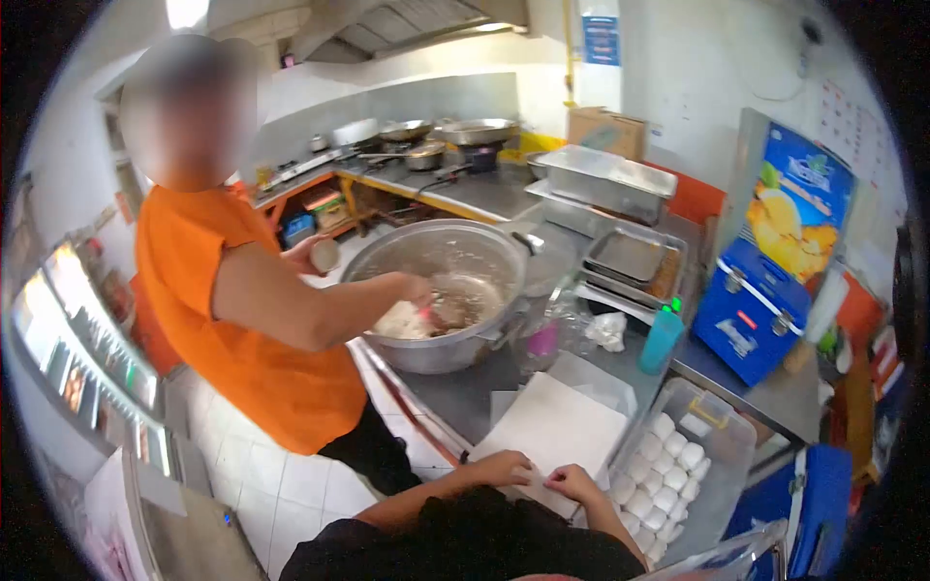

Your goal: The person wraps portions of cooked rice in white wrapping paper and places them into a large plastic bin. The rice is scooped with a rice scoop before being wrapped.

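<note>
A stack of white paper sheets (562,418) lies on the metal counter in front of me. My left hand (502,469) rests at its near left edge, fingers bent together near a sheet's edge. Close beside it, my right hand (572,481) has thumb and fingers drawn together at the near edge of the paper. Whatever is between the fingertips of either hand is too small to make out. Just right of the paper, a clear plastic bin (722,465) holds several round white pieces (665,474) in rows.
A person in an orange shirt (242,329) reaches into a large metal pot (417,356) at the left. A teal bottle (661,341), crumpled white plastic (606,331), stacked metal trays (630,257) and a blue cooler (746,315) stand beyond the paper.
</note>
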Motion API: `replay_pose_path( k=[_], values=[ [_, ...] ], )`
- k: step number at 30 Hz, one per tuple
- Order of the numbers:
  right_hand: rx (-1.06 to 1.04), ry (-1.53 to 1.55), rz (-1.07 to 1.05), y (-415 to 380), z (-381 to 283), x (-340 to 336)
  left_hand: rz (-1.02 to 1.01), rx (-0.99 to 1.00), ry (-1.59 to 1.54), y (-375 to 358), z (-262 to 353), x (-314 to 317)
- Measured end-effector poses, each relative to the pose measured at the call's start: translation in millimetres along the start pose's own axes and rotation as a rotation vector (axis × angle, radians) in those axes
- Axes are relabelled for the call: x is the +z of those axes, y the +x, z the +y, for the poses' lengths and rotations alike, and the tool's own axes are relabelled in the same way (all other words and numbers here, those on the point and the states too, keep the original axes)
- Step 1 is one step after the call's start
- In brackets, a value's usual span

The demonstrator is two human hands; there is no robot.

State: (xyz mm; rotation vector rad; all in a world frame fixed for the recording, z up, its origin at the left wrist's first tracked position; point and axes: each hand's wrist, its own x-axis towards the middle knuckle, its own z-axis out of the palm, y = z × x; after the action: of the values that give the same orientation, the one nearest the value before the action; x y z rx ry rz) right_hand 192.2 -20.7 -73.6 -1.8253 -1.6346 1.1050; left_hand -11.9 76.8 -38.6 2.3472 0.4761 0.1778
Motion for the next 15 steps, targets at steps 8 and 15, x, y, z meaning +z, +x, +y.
replay_pose_path(
  k=[8,15],
  values=[
    [-0.429,0.271,0.440,42.5,67.2,83.7,-0.178,0.539,-0.652,-17.8,244.3,-153.6],
    [-0.159,-0.066,0.401,18.4,6.1,41.2,-0.761,0.764,-1.457,34.1,281.0,-84.3]
  ],
)
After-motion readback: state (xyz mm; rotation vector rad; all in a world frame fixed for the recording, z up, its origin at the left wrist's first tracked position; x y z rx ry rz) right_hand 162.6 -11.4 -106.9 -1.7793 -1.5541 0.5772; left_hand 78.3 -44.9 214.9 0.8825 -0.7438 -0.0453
